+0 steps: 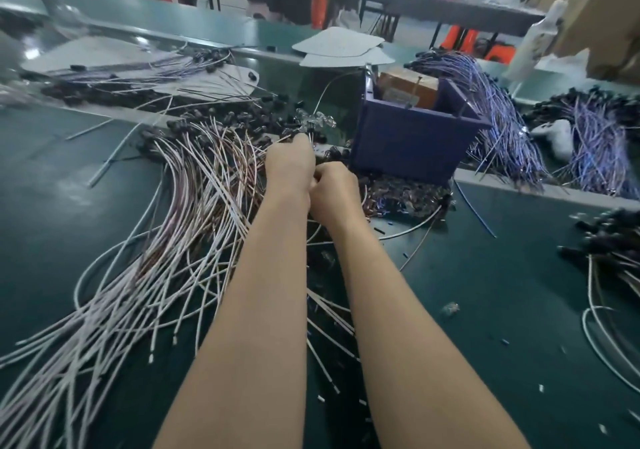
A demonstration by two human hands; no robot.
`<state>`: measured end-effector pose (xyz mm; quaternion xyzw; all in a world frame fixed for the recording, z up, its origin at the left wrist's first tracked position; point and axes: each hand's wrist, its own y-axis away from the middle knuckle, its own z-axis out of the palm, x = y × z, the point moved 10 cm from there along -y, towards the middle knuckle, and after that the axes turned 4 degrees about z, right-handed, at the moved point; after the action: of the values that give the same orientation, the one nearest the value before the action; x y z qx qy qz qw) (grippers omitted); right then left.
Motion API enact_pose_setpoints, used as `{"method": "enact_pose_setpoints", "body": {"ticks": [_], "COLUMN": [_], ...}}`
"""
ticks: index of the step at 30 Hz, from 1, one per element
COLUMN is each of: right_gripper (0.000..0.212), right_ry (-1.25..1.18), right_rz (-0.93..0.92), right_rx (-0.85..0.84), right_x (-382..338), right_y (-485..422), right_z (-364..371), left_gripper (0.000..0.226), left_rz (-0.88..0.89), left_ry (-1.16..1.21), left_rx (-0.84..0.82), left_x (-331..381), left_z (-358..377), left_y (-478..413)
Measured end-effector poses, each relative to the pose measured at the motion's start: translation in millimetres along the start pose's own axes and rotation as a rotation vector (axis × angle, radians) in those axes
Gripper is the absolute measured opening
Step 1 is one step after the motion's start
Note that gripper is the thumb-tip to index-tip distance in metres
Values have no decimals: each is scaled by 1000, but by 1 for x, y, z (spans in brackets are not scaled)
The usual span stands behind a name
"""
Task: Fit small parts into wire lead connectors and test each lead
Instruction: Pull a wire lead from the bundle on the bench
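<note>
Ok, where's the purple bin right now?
Head view, right of centre: the purple bin sits just beyond the right hand, with a pile of small parts at its foot and purple-wired leads to its right.

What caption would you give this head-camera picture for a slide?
A person's left hand and right hand meet above white wire leads fanned across a green bench, beside a blue bin.

Bench layout
Leads are spread left of the bin; small parts are heaped before it, bundles right.
</note>
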<state>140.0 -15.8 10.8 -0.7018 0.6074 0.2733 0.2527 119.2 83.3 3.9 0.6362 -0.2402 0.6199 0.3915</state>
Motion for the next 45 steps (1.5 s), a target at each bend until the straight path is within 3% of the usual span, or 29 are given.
{"method": "enact_pose_setpoints", "body": {"ticks": [4, 7, 10, 12, 14, 16, 18, 20, 22, 26, 28, 32, 36, 38, 41, 43, 45], "right_gripper": [23, 20, 17, 18, 20, 18, 21, 31, 32, 22, 23, 26, 31, 34, 44, 42, 27], "right_ry": [-270, -421, -236, -103, -72, -179, -475, -818, -951, -738, -885, -1135, -1220, -1122, -463, -120, -51], "right_rz": [-86, -153, -197, -134, -51, 30, 130, 163, 109, 23, 86, 133, 202, 291, 321, 154, -63], "right_rx": [136, 157, -116, -336, -423, -342, -196, -119, -89, 103, 209, 219, 292, 355, 354, 437, 464], "right_x": [-11, -13, -7, 10, 30, 46, 61, 69, 72, 83, 99, 111, 126, 139, 138, 110, 70], "right_y": [0, 5, 14, 22, 25, 17, 10, 5, 4, 4, 3, 0, 0, 6, 14, 16, 22], "right_z": [-33, -66, -71, -63, -61, -68, -82, -93, -106, -134, -144, -148, -151, -155, -168, -185, -193], "left_gripper": [15, 29, 27, 25, 29, 29, 28, 29, 28, 15, 17, 54, 33, 32, 30, 29, 26], "left_rz": [89, -13, -106, -91, -14, 89, 210, 349, 456, 547, 534, 531, 487, 525, 603, 650, 682], "left_ry": [-63, 124, 571, 641, 479, 201, -112, -423, -625, -803, -892, -983, -754, -671, -625, -675, -696], "left_rx": [83, 15, -35, -62, -167, -364, -561, -648, -703, -682, -606, -606, -794, -752, -642, -607, -623], "left_x": [9, 0, 0, 7, 19, 31, 37, 41, 42, 43, 36, 19, 10, 21, 39, 44, 46], "left_z": [-7, 5, 17, 23, 38, 64, 88, 99, 108, 119, 118, 124, 130, 125, 119, 120, 124], "left_y": [-2, -4, -2, -1, 6, 23, 44, 58, 71, 79, 74, 73, 83, 81, 76, 78, 83]}}
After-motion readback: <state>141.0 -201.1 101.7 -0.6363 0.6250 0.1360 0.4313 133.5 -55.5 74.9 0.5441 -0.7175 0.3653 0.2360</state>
